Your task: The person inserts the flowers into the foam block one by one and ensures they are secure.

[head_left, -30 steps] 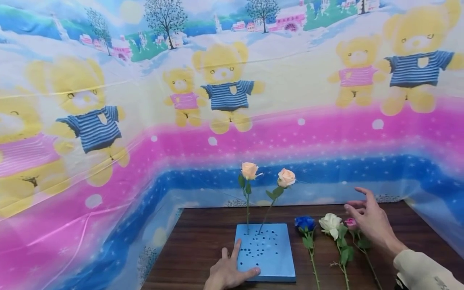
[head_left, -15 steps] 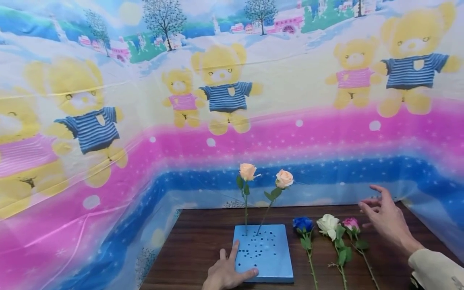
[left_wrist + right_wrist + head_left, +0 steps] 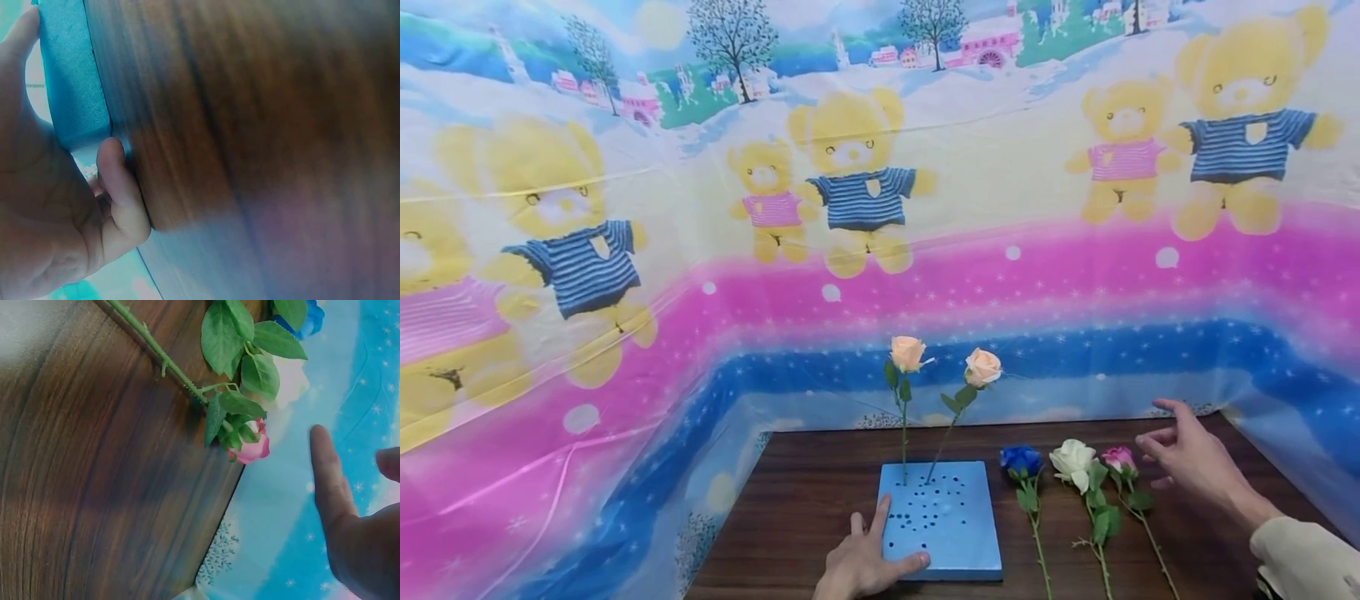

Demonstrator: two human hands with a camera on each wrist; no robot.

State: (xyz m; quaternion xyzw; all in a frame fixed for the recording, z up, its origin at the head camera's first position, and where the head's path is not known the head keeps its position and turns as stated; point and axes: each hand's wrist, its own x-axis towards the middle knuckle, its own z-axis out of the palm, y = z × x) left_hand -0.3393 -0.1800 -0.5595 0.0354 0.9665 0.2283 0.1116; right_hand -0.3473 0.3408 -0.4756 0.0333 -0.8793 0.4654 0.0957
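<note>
The pink rose (image 3: 1117,457) lies fully in your sight now; a second ago your right hand (image 3: 1201,465) partly covered its bloom, and you have since drawn off to the right. As I judge it, that leaves you without a stem in hand, and nothing more planted than before. The bloom sits just left of your right fingertips, apart from them, with its stem running back toward you on the near side of those fingers. They are spread and pinch nothing. The right wrist view cuts off part of the hand, so I can't tell the exact gap. Farther left of those fingers lie the white rose (image 3: 1073,462), then the blue rose (image 3: 1020,460). Your left hand (image 3: 863,560) rests spread against the blue block (image 3: 973,546), and just beyond its fingertips stand an upright peach rose (image 3: 907,353) and a leaning peach rose (image 3: 982,367).
</note>
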